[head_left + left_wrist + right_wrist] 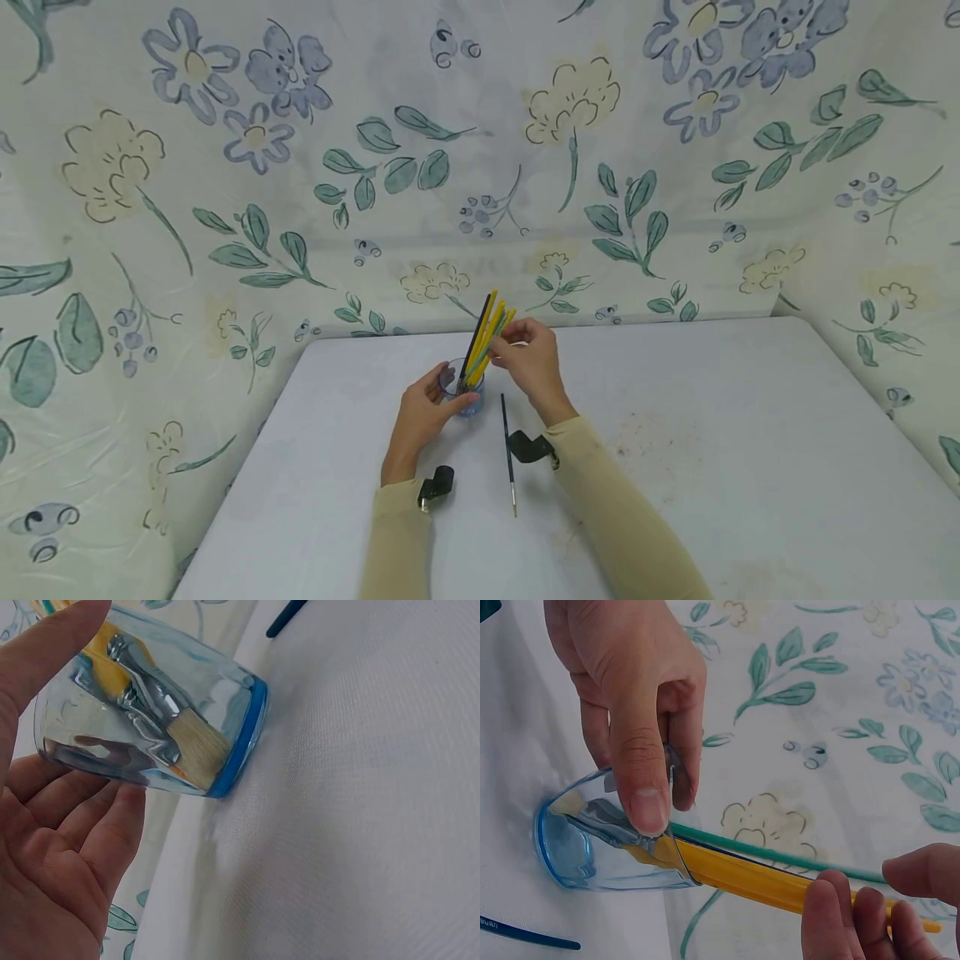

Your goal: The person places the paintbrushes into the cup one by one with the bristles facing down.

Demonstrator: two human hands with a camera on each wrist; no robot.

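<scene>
A clear cup with a blue base (244, 742) stands on the table, holding several paintbrushes bristles down. My left hand (422, 415) grips its side, thumb at the near side and fingers behind. Yellow handles (742, 876) lean out of the rim to the right, beside a dark handle (477, 333). At their upper part, my right hand (534, 362) pinches a green paintbrush (780, 857), its fingers also against the yellow handles. Through the cup wall I see metal ferrules and a wide pale bristle head (199, 746). Some brushes hide behind others.
A dark-blue paintbrush (508, 454) lies on the white table (735, 442) between my forearms, its tip toward me. Floral cloth (495, 167) hangs behind the table's far edge and at both sides. Faint brownish marks dot the tabletop on the right.
</scene>
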